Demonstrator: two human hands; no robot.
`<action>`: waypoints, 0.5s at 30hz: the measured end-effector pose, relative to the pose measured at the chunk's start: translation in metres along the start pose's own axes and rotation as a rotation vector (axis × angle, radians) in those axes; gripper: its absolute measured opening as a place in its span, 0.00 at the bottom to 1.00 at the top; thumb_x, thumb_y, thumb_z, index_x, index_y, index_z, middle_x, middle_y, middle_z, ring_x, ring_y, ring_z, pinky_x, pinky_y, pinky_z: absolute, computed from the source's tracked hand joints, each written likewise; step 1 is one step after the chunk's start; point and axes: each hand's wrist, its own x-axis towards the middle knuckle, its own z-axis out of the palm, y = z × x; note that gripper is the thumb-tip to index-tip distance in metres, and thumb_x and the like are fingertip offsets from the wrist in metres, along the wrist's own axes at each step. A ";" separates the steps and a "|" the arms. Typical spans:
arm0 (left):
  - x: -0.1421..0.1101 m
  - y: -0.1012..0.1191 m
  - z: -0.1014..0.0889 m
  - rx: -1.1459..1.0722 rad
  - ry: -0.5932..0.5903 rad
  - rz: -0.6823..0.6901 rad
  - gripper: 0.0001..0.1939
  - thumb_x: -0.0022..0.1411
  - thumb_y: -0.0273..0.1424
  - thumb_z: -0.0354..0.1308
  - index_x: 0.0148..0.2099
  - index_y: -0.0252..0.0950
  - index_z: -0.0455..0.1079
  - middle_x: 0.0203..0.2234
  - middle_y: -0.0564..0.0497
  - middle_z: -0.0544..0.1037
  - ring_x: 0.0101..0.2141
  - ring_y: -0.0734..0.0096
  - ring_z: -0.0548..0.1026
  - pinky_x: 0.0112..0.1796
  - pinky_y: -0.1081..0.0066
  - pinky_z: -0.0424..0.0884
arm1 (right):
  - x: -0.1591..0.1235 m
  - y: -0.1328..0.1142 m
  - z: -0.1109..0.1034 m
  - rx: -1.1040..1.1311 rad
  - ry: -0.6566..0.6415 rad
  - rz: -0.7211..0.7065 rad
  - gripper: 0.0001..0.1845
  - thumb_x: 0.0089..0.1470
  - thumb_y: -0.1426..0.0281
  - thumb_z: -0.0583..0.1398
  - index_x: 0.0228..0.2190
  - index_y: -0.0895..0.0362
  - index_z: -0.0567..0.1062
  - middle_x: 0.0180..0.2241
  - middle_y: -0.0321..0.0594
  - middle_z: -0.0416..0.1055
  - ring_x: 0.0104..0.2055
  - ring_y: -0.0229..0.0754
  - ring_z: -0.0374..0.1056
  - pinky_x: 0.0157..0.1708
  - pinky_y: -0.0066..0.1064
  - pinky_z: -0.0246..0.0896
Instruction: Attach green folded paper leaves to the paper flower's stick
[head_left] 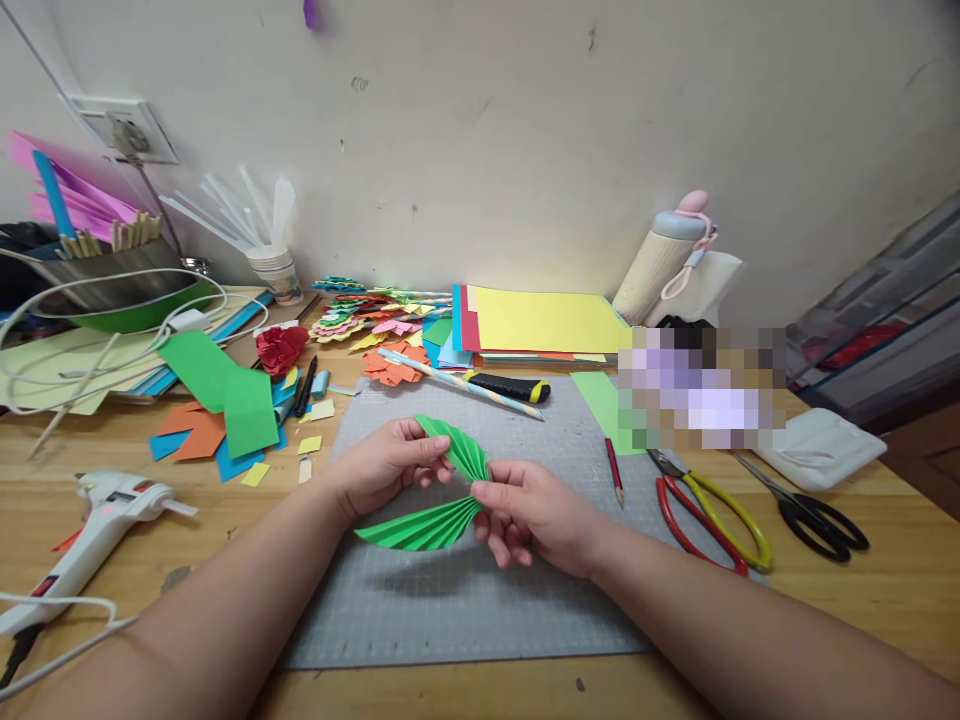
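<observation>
The left hand (390,462) pinches the upper part of the pleated green paper (427,526); the right hand (536,508) grips its gathered middle, over the cutting mat (450,625). Bare mat reaches the near edge; 1 red pencil (613,468) lies right of the hands.

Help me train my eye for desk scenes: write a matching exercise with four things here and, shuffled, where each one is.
Things
1. pleated green paper
2. glue gun
3. black-handled scissors
4. yellow sheet

Places
A. right of the cutting mat
B. on top of the paper stack
C. in the left hand and right hand
D. left of the cutting mat

Pairs: 1-C; 2-D; 3-A; 4-B
</observation>
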 end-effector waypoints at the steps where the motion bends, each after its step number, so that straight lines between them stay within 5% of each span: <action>1: 0.000 0.000 0.000 -0.029 0.015 0.010 0.09 0.53 0.33 0.63 0.31 0.31 0.72 0.24 0.49 0.76 0.24 0.78 0.72 0.24 0.80 0.65 | 0.000 0.001 0.000 -0.005 0.013 -0.003 0.15 0.49 0.60 0.62 0.27 0.60 0.67 0.21 0.34 0.70 0.15 0.30 0.65 0.09 0.17 0.49; 8: -0.004 0.009 0.002 -0.061 0.066 0.009 0.15 0.55 0.40 0.60 0.37 0.31 0.71 0.30 0.46 0.76 0.31 0.69 0.74 0.31 0.72 0.71 | 0.005 0.004 -0.006 0.065 0.350 -0.214 0.16 0.49 0.59 0.62 0.25 0.60 0.67 0.21 0.33 0.69 0.16 0.29 0.63 0.12 0.18 0.52; 15: 0.001 0.005 -0.001 0.008 0.212 0.106 0.10 0.49 0.31 0.66 0.28 0.31 0.70 0.25 0.49 0.76 0.28 0.73 0.74 0.32 0.74 0.71 | 0.005 0.002 -0.003 -0.023 0.351 -0.179 0.18 0.47 0.58 0.62 0.25 0.59 0.66 0.21 0.33 0.69 0.16 0.30 0.64 0.12 0.20 0.54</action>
